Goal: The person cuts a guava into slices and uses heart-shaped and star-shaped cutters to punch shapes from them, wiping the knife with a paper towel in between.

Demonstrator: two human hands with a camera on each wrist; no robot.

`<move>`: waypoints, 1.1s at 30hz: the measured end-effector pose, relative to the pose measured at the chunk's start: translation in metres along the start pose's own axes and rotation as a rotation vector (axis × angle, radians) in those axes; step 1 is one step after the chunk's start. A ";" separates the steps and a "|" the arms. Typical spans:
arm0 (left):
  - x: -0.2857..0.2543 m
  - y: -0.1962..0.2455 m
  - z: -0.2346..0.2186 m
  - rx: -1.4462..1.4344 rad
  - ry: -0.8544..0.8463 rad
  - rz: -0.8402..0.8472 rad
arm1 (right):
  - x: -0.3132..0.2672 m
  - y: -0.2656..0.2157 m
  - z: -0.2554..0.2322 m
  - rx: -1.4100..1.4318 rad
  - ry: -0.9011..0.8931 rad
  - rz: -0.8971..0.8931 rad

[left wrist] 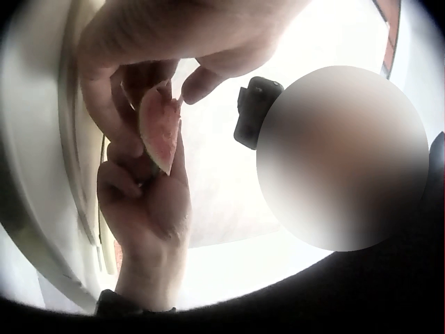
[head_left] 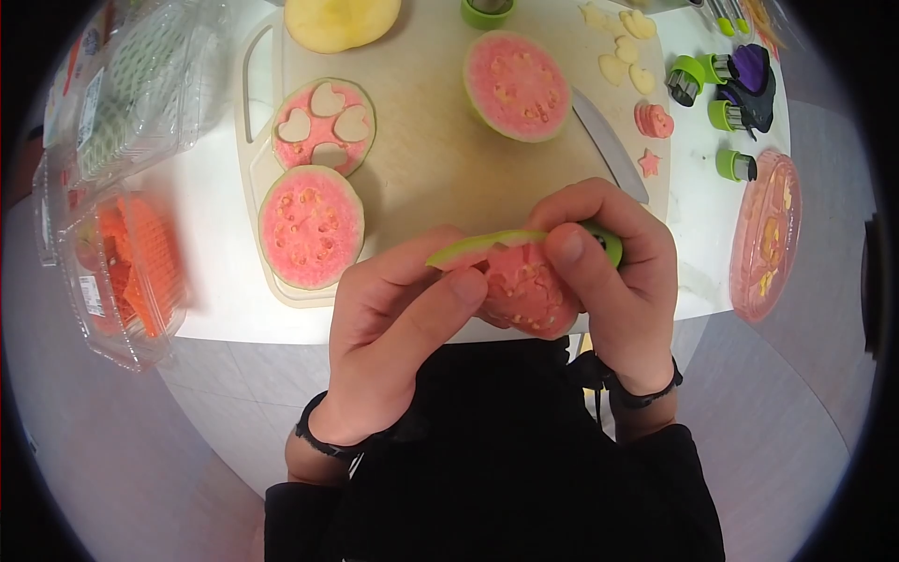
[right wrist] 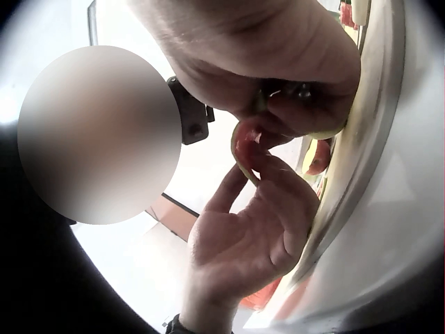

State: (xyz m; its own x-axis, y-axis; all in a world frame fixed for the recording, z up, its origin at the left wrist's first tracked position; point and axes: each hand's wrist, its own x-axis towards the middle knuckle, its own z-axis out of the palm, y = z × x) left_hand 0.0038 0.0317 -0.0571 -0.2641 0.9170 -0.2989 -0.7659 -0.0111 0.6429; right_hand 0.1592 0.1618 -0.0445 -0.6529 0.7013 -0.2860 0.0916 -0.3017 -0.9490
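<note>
Over the near edge of the cutting board, both hands hold one piece of pink guava with green rind and notched, broken flesh. My left hand pinches its left end between thumb and fingers. The right hand pinches the other end. A small green-handled cutter sits in the right hand as well, partly hidden by the fingers. In the left wrist view the guava piece shows as a wedge between the hands; in the right wrist view its rind curves between the fingertips.
On the cutting board lie guava slices, one with heart-shaped holes, a guava half, a yellow piece and a knife. Green cutters stand right; clear plastic boxes left; a pink lid-like tray far right.
</note>
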 end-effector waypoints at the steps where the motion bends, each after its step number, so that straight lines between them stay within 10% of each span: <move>1: 0.000 0.000 -0.002 0.024 -0.008 -0.001 | 0.000 -0.001 -0.001 0.027 0.009 0.026; 15: 0.003 -0.009 0.006 0.065 0.053 0.172 | -0.004 -0.005 -0.001 0.165 -0.053 0.098; 24: 0.005 0.004 0.004 0.593 -0.003 0.129 | 0.002 -0.002 -0.013 -0.120 -0.158 -0.110; 33: 0.005 0.003 0.003 0.474 -0.012 0.099 | -0.002 -0.008 -0.006 0.281 -0.110 0.179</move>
State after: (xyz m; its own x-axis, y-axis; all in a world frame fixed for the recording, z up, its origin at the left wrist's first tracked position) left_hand 0.0019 0.0378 -0.0544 -0.3133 0.9253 -0.2136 -0.3849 0.0819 0.9193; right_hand 0.1647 0.1668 -0.0370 -0.7240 0.5516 -0.4143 0.0118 -0.5906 -0.8069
